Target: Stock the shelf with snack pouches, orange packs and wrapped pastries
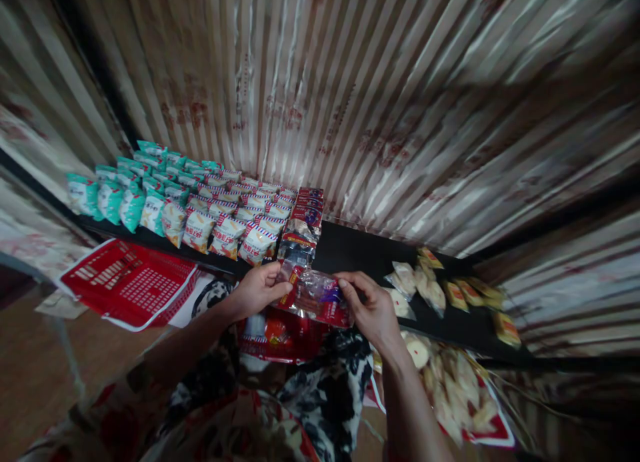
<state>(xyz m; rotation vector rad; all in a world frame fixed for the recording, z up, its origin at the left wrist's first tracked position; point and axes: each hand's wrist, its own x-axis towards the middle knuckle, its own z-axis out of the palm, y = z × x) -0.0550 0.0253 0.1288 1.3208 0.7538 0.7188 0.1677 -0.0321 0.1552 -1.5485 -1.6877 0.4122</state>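
Just in front of the shelf's edge, both my hands hold a flat snack packet [314,297] with red ends and a clear middle. My left hand [257,290] pinches its left end between thumb and fingers. The right end is gripped by my right hand [369,309]. Directly beyond lies a row of similar red and dark packets [306,215], overlapping from front to back on the black shelf [345,249]. Below my hands, a red basket [300,352] on my lap holds several packets, partly hidden by my hands and the packet.
White-and-red snack bags [227,235] stand in rows left of the packets, with teal bags [133,205] farther left. Clear bags [430,290] and yellow packets [470,292] lie on the right. A red basket [135,282] sits low left; another with pale goods [457,392] low right.
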